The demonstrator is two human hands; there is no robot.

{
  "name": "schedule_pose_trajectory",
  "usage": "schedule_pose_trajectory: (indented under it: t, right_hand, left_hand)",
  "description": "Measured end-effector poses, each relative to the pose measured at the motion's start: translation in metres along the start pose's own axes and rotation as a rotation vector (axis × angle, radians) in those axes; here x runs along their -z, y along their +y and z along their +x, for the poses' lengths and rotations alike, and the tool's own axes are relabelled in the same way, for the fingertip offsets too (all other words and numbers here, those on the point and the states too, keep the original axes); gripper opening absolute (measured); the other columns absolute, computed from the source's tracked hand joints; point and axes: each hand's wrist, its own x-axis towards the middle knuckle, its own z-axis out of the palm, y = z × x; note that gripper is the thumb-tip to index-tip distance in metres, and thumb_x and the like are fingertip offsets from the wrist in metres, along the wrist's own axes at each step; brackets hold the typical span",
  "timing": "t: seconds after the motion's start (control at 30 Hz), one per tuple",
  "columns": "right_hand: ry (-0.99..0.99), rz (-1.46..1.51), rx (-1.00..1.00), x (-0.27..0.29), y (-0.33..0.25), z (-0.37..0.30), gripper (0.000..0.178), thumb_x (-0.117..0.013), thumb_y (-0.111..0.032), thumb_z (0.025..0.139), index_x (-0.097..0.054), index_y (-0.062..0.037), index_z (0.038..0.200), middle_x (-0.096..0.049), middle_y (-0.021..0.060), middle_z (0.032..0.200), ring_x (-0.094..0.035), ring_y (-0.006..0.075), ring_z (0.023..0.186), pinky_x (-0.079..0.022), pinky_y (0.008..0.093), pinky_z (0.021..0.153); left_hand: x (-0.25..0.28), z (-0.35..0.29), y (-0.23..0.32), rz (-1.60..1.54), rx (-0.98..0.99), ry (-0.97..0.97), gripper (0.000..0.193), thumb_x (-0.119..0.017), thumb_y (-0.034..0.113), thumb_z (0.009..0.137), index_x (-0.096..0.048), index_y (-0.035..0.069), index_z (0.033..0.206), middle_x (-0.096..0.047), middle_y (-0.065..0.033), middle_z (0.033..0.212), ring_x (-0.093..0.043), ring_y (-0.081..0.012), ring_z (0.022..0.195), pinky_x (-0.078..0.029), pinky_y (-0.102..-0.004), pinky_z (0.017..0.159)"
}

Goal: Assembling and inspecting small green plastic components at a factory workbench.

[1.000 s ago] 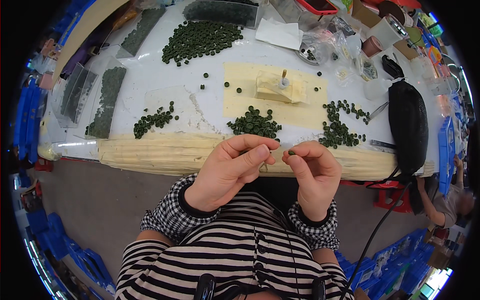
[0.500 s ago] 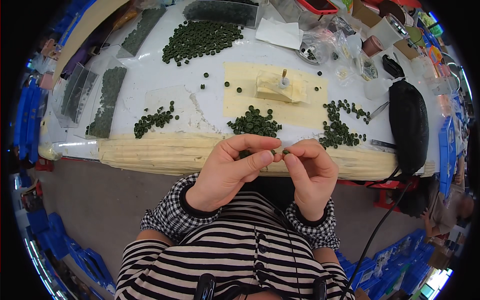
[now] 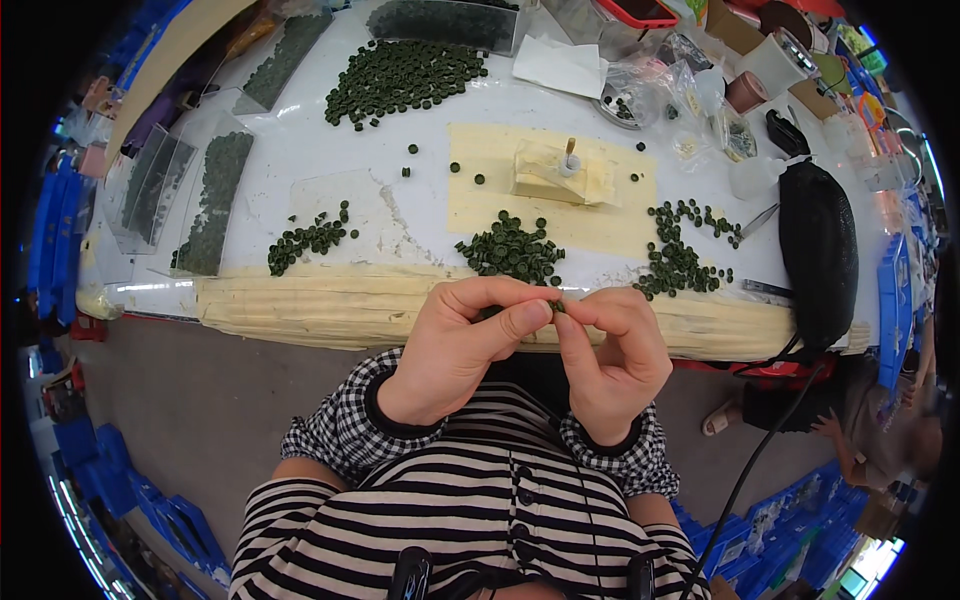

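Observation:
My left hand (image 3: 462, 345) and my right hand (image 3: 618, 355) meet fingertip to fingertip above the padded front edge of the table. Between the pinched fingers shows a small dark green round part (image 3: 557, 307); whether it is one piece or two pressed together I cannot tell. More dark green shows in the gap between my left thumb and index finger, mostly hidden. Just beyond my hands lies a heap of the same green round parts (image 3: 512, 250). Smaller groups lie to the right (image 3: 682, 262) and to the left (image 3: 308, 240).
A cream block with a short upright peg (image 3: 568, 172) stands on a yellow sheet (image 3: 480, 215). Clear trays of green parts (image 3: 215, 200) line the left; a big pile (image 3: 400, 80) lies at the back. Tweezers (image 3: 760, 222) and a black pouch (image 3: 818, 250) are right. Someone sits at far right.
My right hand has moved left, so its fingertips now meet those of my left hand; the small gap between the green pieces has closed. The left hand has barely moved.

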Motion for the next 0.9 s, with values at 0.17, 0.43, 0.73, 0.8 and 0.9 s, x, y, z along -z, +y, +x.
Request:
schedule_pose_trajectory:
  t: [0.17,0.43,0.73,0.8,0.9]
  right_hand:
    - [0.040,-0.069,0.061,-0.004,-0.001,-0.002,0.021,-0.072,0.011,0.069,-0.068,0.0022,0.087,-0.063,0.0096,0.081,-0.060,0.0177,0.070,-0.047,0.0237,0.060]
    - [0.028,-0.148,0.208,-0.007,0.002,-0.008,0.029,-0.072,0.011,0.067,-0.070,0.0003,0.094,-0.062,0.0076,0.081,-0.058,0.0182,0.070,-0.047,0.0255,0.060]
    - [-0.010,0.006,0.063,0.002,0.004,-0.006,0.027,-0.070,0.012,0.070,-0.070,0.0016,0.095,-0.063,0.0083,0.082,-0.057,0.0167,0.072,-0.045,0.0236,0.062]
    - [-0.028,0.024,0.045,0.002,0.004,-0.006,0.027,-0.070,0.012,0.070,-0.070,0.0023,0.095,-0.062,0.0086,0.082,-0.057,0.0164,0.072,-0.045,0.0235,0.062]
    - [-0.048,0.053,0.014,0.003,0.004,-0.006,0.026,-0.070,0.012,0.071,-0.070,0.0030,0.095,-0.062,0.0088,0.082,-0.057,0.0163,0.072,-0.045,0.0235,0.062]
  left_hand:
    - [0.000,-0.001,0.000,0.007,-0.012,-0.009,0.013,-0.063,0.007,0.089,-0.068,0.004,0.100,-0.061,0.0009,0.081,-0.040,-0.0031,0.060,-0.032,-0.0179,0.051]
    - [-0.002,-0.001,-0.001,0.006,-0.062,-0.002,0.013,-0.063,0.006,0.089,-0.068,0.003,0.100,-0.053,0.0034,0.074,-0.038,-0.0036,0.060,-0.031,-0.0187,0.052]
    - [-0.001,0.000,-0.002,0.522,-0.482,0.002,0.024,-0.068,-0.002,0.081,-0.070,0.003,0.105,-0.035,0.0067,0.064,-0.032,-0.0044,0.059,-0.027,-0.0186,0.054]
    - [-0.002,-0.001,-0.001,0.583,-0.528,0.045,0.026,-0.069,-0.003,0.080,-0.070,0.003,0.105,-0.036,0.0062,0.064,-0.032,-0.0045,0.059,-0.027,-0.0189,0.053]
    - [0.000,-0.001,0.000,0.774,-0.664,0.075,0.026,-0.071,-0.002,0.078,-0.071,0.004,0.103,-0.038,0.0052,0.063,-0.032,-0.0053,0.057,-0.026,-0.0197,0.052]
